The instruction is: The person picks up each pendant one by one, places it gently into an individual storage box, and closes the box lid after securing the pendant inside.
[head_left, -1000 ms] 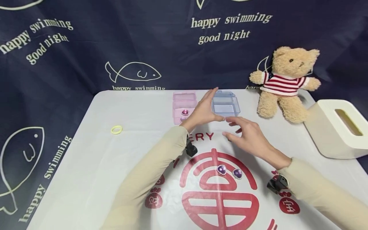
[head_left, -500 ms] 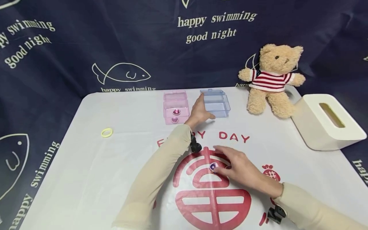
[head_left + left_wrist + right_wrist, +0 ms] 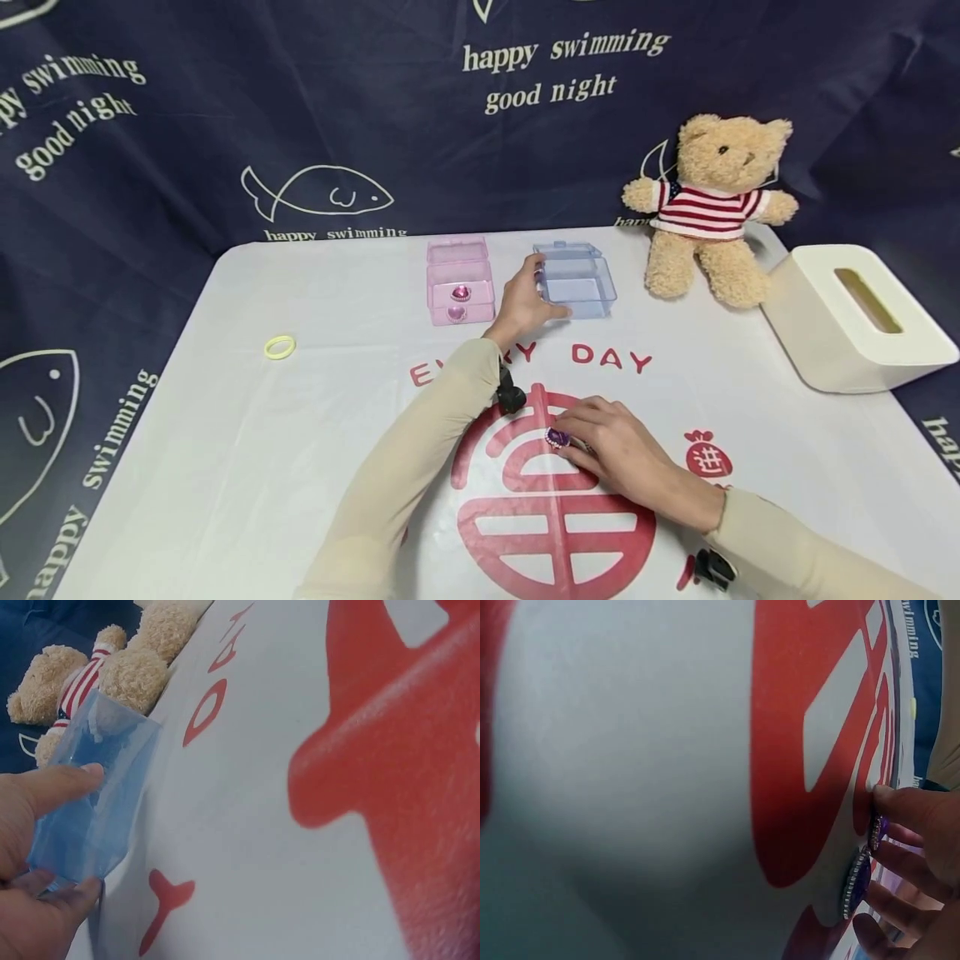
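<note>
My left hand (image 3: 522, 302) holds the left side of an open clear blue plastic box (image 3: 581, 287), its thumb near the front corner. In the left wrist view the thumb lies along the blue wall of the box (image 3: 112, 795). My right hand (image 3: 626, 454) reaches down to the table and pinches a purple jewel with a beaded rim (image 3: 557, 437) between thumb and finger. A second purple jewel (image 3: 856, 885) lies right by the other fingers in the right wrist view; the hand hides it in the head view.
An open pink plastic box (image 3: 442, 296) with two pink heart jewels (image 3: 460, 293) stands left of the blue one. A yellow ring (image 3: 280, 347) lies at the left. At the right are a teddy bear (image 3: 712, 208) and a white tissue box (image 3: 825, 333). A dark curtain (image 3: 337, 100) hangs behind.
My right hand has left the area by the blue box, come down toward me and taken hold of a purple jewel. The blue box has shifted slightly right and nearer with my left hand.
</note>
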Action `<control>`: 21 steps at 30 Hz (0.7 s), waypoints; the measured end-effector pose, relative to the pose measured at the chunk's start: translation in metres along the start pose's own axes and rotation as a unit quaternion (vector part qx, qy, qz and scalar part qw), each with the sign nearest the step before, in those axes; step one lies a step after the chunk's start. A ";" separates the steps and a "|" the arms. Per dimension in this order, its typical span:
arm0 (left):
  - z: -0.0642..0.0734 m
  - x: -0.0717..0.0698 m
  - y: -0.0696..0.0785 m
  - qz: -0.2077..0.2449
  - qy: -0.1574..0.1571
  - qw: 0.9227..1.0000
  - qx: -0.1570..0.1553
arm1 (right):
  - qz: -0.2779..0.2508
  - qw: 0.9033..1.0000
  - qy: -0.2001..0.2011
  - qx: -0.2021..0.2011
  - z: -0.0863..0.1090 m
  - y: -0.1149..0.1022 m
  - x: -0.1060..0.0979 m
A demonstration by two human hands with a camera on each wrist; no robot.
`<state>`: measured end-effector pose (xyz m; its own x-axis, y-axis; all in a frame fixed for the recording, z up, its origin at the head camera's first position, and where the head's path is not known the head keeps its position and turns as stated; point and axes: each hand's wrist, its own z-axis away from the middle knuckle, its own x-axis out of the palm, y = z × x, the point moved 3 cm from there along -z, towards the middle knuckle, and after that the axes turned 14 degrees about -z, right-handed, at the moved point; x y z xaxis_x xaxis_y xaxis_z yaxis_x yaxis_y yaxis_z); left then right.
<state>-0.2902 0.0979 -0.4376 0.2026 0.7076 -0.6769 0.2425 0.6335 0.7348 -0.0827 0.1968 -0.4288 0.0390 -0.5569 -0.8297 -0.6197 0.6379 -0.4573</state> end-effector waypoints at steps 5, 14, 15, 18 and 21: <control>0.001 0.000 -0.002 0.028 -0.003 1.000 0.006 | -0.004 1.000 -0.008 0.009 -0.002 0.000 -0.004; 0.000 -0.001 -0.002 0.046 -0.003 0.999 0.017 | -0.063 0.997 0.030 0.017 -0.020 -0.001 -0.037; 0.000 -0.001 -0.002 0.046 -0.003 0.999 0.016 | -0.066 0.997 0.036 0.020 -0.022 -0.001 -0.041; 0.000 -0.001 -0.003 0.049 -0.003 0.999 0.015 | -0.073 0.995 0.056 0.031 -0.028 0.003 -0.052; 0.000 -0.002 -0.003 0.054 -0.002 0.998 0.015 | -0.079 0.992 0.088 0.036 -0.035 0.010 -0.062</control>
<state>-0.2915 0.0951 -0.4385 0.2330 0.7698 -0.5942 0.2479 0.5438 0.8017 -0.1191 0.2195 -0.3705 -0.0108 -0.7328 -0.6804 -0.5584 0.5688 -0.6039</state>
